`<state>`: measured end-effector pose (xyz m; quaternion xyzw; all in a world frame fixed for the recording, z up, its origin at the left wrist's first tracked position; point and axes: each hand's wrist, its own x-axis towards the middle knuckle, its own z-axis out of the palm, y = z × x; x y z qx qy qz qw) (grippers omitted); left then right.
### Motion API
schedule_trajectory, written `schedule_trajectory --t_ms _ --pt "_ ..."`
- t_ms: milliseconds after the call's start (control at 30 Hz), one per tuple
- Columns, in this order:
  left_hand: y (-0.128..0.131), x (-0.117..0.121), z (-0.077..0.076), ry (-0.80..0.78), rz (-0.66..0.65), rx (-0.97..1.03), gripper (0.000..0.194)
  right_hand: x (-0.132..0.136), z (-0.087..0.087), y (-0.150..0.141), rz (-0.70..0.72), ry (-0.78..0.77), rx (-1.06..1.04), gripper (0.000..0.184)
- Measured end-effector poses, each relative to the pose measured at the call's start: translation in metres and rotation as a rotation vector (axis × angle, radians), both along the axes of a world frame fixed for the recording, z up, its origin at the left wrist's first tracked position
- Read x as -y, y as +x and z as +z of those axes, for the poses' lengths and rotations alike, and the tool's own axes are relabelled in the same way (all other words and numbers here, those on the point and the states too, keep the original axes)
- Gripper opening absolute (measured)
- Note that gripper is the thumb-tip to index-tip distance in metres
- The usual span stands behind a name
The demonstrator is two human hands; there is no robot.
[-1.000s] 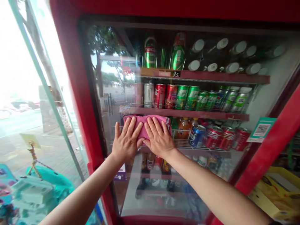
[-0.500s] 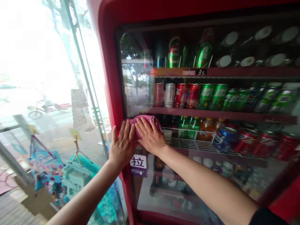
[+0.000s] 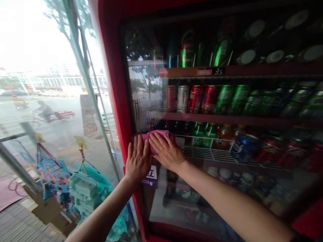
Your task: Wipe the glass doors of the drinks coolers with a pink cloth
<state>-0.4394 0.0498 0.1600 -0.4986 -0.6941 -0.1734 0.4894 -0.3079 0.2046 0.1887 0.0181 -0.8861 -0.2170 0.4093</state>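
Pink cloth (image 3: 153, 141), bunched against the outside of the glass door (image 3: 148, 205) of the drinks cooler, low on the door's left side, level with the wire rack (image 3: 209, 154) and just beside the red door frame (image 3: 112, 84). My left hand (image 3: 138, 159) lies flat with its fingers spread, the fingertips on the cloth's lower edge. My right hand (image 3: 166, 152) lies open across the cloth, pressing it to the glass. Neither hand grips; the cloth is held by palm and finger pressure alone.

Behind the glass: red cans (image 3: 267, 154) and a tipped blue can (image 3: 244, 148) on the rack, green cans (image 3: 232, 99) on the shelf (image 3: 242, 119) above, and a "3.5" price tag (image 3: 218, 71) higher up. A purple sign (image 3: 151, 176) sits just below my hands. Far left, a cyclist (image 3: 44, 111) shows through a glass pane (image 3: 98, 101).

Risk: if my palms ease, the unclamped cloth could slide down the glass, and its bunched edge could snag on the frame.

Compared with one second earlier: the cloth is more bunched and closer to the frame, and the view has swung, placing the door further right.
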Motion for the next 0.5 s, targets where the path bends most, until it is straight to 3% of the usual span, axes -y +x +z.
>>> schedule_trajectory --t_ms 267,500 --pt "0.018 -0.038 -0.031 0.016 -0.165 -0.04 0.096 -0.027 -0.027 0.048 -0.017 -0.052 -0.001 0.079" --pt "0.074 -0.075 -0.029 0.009 -0.239 -0.098 0.095 -0.059 -0.036 0.118 -0.053 -0.061 -0.041 0.08"
